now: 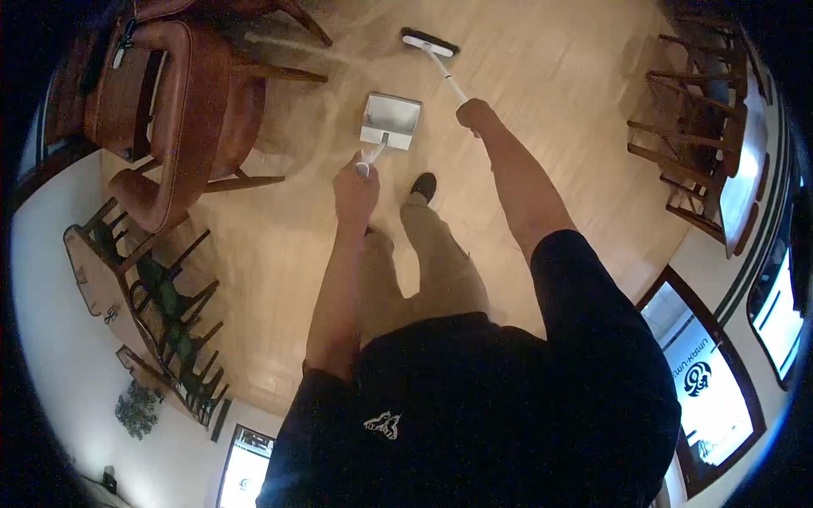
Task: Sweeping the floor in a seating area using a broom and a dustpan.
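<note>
My left hand (pixel 357 190) is closed around the top of the handle of a long-handled dustpan (pixel 399 141). The white pan rests on the wood floor ahead of my feet, its open side facing away from me. With my arm stretched forward, my right hand (pixel 477 117) grips the white pole of a broom (pixel 429 46). Its white head with dark bristles is on the floor beyond the dustpan, slightly to the right. Whether the pan holds any debris is too unclear to tell.
To the left stands a brown leather armchair (pixel 190 120) with wooden legs reaching over the floor (pixel 559 82). Behind it, a wooden table (pixel 117 298) has green-seated chairs (pixel 168 298) alongside. Wooden chairs (pixel 686 140) and another table (pixel 743 171) line the right side, near a glass door (pixel 711 381).
</note>
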Action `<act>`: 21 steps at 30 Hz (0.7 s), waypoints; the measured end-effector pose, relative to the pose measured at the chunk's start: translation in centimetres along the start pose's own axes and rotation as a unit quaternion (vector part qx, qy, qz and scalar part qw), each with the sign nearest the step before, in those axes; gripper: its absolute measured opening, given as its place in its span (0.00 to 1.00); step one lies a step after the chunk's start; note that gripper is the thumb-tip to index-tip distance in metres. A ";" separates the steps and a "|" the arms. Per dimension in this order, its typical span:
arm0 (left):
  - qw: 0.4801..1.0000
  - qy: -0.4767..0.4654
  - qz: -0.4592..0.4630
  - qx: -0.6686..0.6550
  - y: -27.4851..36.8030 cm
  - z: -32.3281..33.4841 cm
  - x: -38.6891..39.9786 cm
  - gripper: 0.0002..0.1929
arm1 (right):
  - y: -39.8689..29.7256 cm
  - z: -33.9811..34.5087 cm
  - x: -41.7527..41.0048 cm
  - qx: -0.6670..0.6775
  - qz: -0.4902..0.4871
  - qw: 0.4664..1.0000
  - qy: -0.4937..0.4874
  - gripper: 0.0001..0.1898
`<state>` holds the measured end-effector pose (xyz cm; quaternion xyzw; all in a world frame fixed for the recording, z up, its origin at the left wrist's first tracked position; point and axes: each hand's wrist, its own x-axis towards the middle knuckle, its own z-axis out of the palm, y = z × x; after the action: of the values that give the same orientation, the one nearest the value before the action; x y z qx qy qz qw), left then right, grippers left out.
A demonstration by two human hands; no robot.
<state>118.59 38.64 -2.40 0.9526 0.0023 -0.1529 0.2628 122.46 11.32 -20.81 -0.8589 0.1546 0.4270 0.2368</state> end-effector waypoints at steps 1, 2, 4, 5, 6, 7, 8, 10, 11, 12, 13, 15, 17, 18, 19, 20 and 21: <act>1.000 -0.009 -0.009 -0.018 -0.9 -0.2 0.7 0.14 | -0.2 0.6 0.4 0.009 -0.016 0.999 -0.034 0.13; 0.998 -0.018 -0.049 -0.027 -0.5 0.4 1.5 0.14 | -0.1 1.7 0.2 -0.119 -0.072 0.986 -0.088 0.13; 1.000 -0.023 -0.014 -0.014 -0.7 1.0 2.7 0.14 | 0.1 3.8 -1.3 -0.199 -0.099 0.963 -0.151 0.14; 0.999 -0.033 -0.007 -0.002 -0.9 1.2 3.0 0.14 | 0.8 4.8 -2.8 -0.164 -0.067 0.973 -0.151 0.15; 1.000 -0.025 -0.004 0.005 -1.1 1.0 3.1 0.14 | 1.5 5.7 -4.3 -0.091 -0.083 0.982 -0.142 0.16; 1.000 -0.019 -0.004 0.002 -1.0 1.1 3.2 0.14 | 1.8 6.8 -5.9 -0.050 -0.067 0.985 -0.151 0.18; 0.999 -0.024 -0.038 0.009 -1.5 0.5 3.0 0.15 | 1.7 7.4 -7.9 -0.009 -0.050 0.986 -0.160 0.20; 0.999 -0.021 -0.010 0.023 -1.6 0.1 2.8 0.16 | 2.4 6.8 -10.2 0.010 -0.005 0.982 -0.186 0.22; 0.998 -0.041 -0.023 0.051 -1.5 0.0 2.7 0.17 | 3.1 5.9 -11.3 0.087 0.046 0.974 -0.204 0.24; 0.998 -0.029 -0.016 0.046 -1.5 -0.2 2.6 0.17 | 3.5 5.0 -12.3 0.169 0.094 0.957 -0.218 0.26; 0.999 -0.013 0.000 0.039 -1.4 -0.2 2.4 0.17 | 4.2 4.0 -13.3 0.165 0.096 0.958 -0.214 0.26; 0.999 0.003 0.018 0.030 -1.2 0.0 2.2 0.17 | 6.0 1.9 -15.4 0.340 0.105 0.902 -0.244 0.27; 0.999 0.010 -0.011 0.034 -1.1 0.4 2.2 0.15 | 7.5 0.2 -17.1 0.346 0.084 0.911 -0.209 0.27; 0.999 0.011 -0.011 0.033 -1.0 0.5 2.4 0.15 | 8.2 -0.7 -17.3 0.349 0.073 0.915 -0.192 0.27; 1.000 0.005 0.018 0.019 -1.1 0.5 2.5 0.14 | 8.8 -1.4 -17.6 0.351 0.061 0.918 -0.174 0.27; 0.999 -0.006 0.045 0.001 -1.1 0.5 2.8 0.14 | 9.2 -2.1 -17.6 0.410 0.103 0.889 -0.176 0.27; 0.999 0.001 0.047 0.005 -1.2 0.5 3.1 0.14 | 9.5 -2.7 -17.3 0.467 0.144 0.854 -0.177 0.27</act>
<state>121.29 39.18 -4.27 0.9532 -0.0426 -0.1395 0.2646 109.63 2.95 -8.05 -0.5251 0.4139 0.4784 0.5693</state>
